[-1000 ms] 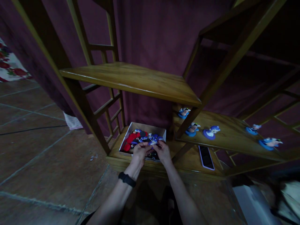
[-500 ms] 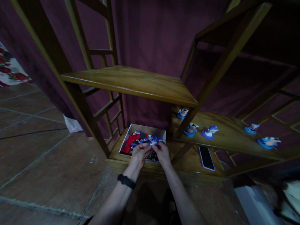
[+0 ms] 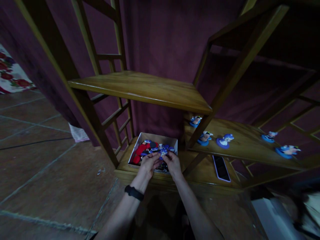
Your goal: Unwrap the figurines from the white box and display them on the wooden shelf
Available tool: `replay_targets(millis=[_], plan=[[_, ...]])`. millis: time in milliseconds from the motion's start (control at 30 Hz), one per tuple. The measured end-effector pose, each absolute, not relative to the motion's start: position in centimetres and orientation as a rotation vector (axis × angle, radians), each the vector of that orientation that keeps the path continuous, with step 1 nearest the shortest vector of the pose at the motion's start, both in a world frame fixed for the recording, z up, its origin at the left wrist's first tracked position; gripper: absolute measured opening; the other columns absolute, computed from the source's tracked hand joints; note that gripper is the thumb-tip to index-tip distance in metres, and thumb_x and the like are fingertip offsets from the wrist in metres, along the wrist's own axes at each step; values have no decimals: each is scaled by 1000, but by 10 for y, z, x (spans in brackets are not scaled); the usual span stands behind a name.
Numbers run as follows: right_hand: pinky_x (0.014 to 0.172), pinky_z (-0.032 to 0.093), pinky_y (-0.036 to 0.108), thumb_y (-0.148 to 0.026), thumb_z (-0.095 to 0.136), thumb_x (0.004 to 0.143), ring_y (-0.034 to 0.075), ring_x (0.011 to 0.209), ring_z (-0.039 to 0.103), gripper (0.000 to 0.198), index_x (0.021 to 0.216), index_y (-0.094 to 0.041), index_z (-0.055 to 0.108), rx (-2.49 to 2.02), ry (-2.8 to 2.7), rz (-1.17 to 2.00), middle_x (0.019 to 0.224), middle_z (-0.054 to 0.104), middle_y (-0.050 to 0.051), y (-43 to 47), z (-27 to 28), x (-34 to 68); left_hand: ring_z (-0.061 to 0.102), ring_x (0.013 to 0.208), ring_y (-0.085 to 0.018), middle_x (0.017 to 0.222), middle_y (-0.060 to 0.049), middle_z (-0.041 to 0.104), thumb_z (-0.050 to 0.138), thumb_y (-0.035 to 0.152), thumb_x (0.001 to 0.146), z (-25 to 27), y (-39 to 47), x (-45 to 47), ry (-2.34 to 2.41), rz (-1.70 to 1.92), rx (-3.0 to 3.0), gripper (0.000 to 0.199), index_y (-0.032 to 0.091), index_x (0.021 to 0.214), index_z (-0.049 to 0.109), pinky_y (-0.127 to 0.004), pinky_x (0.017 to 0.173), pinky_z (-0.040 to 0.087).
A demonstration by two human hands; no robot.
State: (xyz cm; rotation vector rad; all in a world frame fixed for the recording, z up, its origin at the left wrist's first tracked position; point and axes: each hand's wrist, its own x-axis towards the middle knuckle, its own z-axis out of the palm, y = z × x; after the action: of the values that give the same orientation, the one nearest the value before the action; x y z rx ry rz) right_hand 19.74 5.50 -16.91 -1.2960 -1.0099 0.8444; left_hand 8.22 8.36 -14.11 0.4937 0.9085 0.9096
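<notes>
Between the fingertips of both hands is a small purple-and-white figurine (image 3: 163, 152), held just above a cardboard box (image 3: 133, 152). My left hand (image 3: 149, 161) pinches it from the left, with a dark band round the wrist. On the other side, my right hand (image 3: 173, 162) grips it with thumb and fingers. Inside the box lie red figurines (image 3: 140, 150) and several purple and dark ones, partly covered by my hands. The box rests on the lowest board of a wooden shelf unit (image 3: 140, 90).
On the shelf to the right stand a purple figurine (image 3: 225, 140) and several blue-based ones, such as a blue-based figurine (image 3: 287, 151). A phone (image 3: 221, 168) lies on the lower board. A slanted wooden post (image 3: 225, 81) divides the shelves. Curtain cloth (image 3: 160, 40) hangs behind.
The figurine has turned slightly between my fingers and sits a little lower. My hands stay nearly in place over the box; the whole view has shifted slightly.
</notes>
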Motion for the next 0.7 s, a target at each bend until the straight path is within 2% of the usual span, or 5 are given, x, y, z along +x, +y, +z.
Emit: replay_targets(millis=[233, 433, 700], plan=[[85, 46, 35, -28, 60, 72, 20, 90, 62, 28, 99, -22, 63, -1236, -1031, 896, 97, 68, 2, 55, -167, 198, 66, 67, -16, 74, -8, 70, 74, 9, 60, -140, 85, 78, 848, 949, 525, 20, 10, 78, 67, -29, 71, 54], [94, 41, 34, -24, 61, 72, 20, 104, 55, 25, 96, -24, 65, -1149, -1106, 768, 108, 62, 2, 54, -154, 200, 66, 73, -16, 80, -8, 71, 76, 11, 56, -134, 88, 77, 723, 971, 587, 31, 11, 86, 68, -29, 75, 52], [95, 40, 34, -22, 62, 72, 20, 107, 53, 24, 95, -25, 66, -1159, -1122, 668, 113, 59, 4, 52, -148, 198, 64, 67, -14, 78, -8, 71, 77, 17, 55, -129, 85, 80, 699, 1056, 684, 33, 11, 86, 67, -26, 69, 50]])
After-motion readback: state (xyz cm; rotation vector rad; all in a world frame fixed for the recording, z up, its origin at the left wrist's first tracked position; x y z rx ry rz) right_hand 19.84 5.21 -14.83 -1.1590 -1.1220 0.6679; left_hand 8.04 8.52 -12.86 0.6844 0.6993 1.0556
